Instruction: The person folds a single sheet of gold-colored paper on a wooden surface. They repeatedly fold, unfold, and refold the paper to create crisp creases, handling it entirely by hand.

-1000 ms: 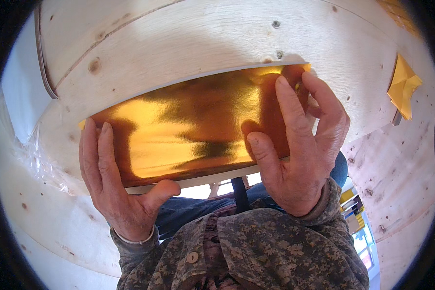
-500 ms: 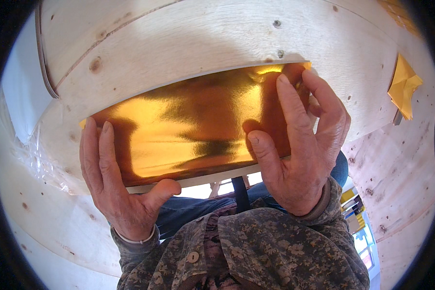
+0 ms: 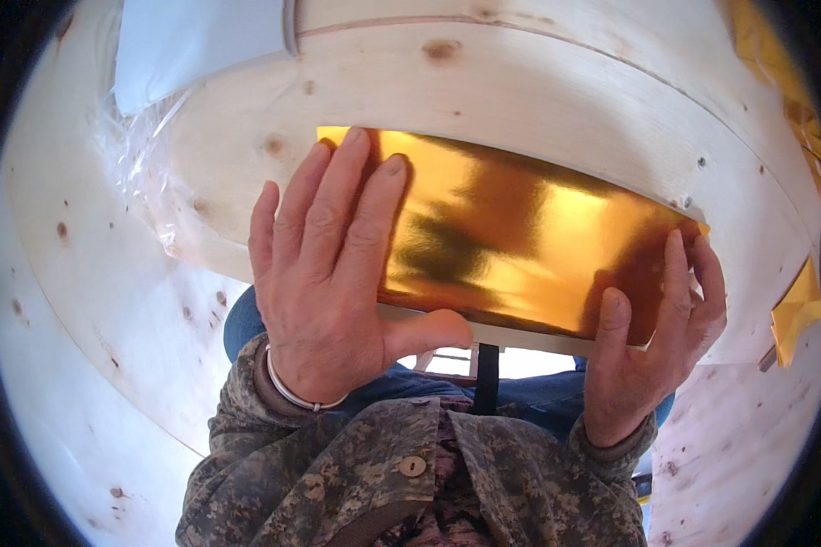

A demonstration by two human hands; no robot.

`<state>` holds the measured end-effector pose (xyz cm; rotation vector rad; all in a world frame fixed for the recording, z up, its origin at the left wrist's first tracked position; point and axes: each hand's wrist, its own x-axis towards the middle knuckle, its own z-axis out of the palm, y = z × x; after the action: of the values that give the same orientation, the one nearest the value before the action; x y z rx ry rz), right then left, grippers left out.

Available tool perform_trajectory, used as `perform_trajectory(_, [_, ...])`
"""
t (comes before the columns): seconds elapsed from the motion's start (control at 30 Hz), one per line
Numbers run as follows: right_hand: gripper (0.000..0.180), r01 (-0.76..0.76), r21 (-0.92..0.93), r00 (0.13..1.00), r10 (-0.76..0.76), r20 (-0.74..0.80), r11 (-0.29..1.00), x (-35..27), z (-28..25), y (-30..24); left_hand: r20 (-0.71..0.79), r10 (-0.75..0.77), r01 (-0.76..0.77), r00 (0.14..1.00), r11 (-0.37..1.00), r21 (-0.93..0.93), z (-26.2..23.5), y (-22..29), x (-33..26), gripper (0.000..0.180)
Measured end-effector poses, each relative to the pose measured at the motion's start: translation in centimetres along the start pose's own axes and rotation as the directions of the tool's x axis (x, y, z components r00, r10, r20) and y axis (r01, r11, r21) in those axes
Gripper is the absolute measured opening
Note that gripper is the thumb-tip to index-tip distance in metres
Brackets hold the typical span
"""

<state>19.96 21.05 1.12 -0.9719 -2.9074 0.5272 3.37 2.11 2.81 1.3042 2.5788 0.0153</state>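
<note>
A shiny gold sheet [image 3: 493,228] lies on the pale wooden tabletop close in front of me, its lower edge near the table's front edge. My left hand [image 3: 328,255] rests on the sheet's left end with fingers stretched out; its thumb points right along the near edge. At the sheet's right end, my right hand [image 3: 657,319] touches it with fingers spread, the thumb on the gold face and the fingertips near the far right corner. Neither hand grips anything. Under the left palm the sheet's left edge is partly hidden.
A white sheet or stack [image 3: 201,46] lies at the far left, beside crumpled clear plastic film [image 3: 146,173]. At the right edge is a folded gold piece [image 3: 798,310], with more gold material [image 3: 775,55] at the far right. My knees in jeans are below the tabletop.
My view has turned, so the table's things sit further right and at another slant. The left hand lies further onto the sheet, its fingers reaching the far left corner. The right hand stays at the right end.
</note>
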Motion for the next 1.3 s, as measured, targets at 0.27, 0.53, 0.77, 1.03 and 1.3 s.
perform_trajectory(0.27, [0.053,0.020,-0.062,1.000,-0.021,-0.011,0.998,-0.2,0.3,0.1,-0.023,-0.064,0.063,0.998,0.997,-0.052,0.2,0.2,-0.2,0.103])
perform_trajectory(0.53, [0.055,0.043,-0.046,0.999,-0.043,-0.017,0.998,-0.1,0.3,0.0,-0.013,-0.069,0.069,0.998,0.998,0.010,0.3,0.3,-0.4,0.103])
perform_trajectory(0.77, [0.058,0.080,-0.003,0.996,-0.080,-0.034,0.997,-0.1,0.6,0.5,0.013,-0.022,0.021,1.000,0.998,0.063,0.4,0.3,-0.1,0.099])
perform_trajectory(1.03, [0.054,0.147,0.021,0.979,-0.142,-0.147,0.989,0.2,1.6,0.4,-0.112,-0.015,0.022,0.994,0.998,0.059,1.0,0.4,-0.4,0.069])
perform_trajectory(1.3, [0.051,0.195,-0.026,0.941,-0.195,-0.276,0.980,-0.2,2.4,0.2,-0.318,-0.043,0.055,0.947,0.998,0.028,2.2,2.3,1.5,0.067])
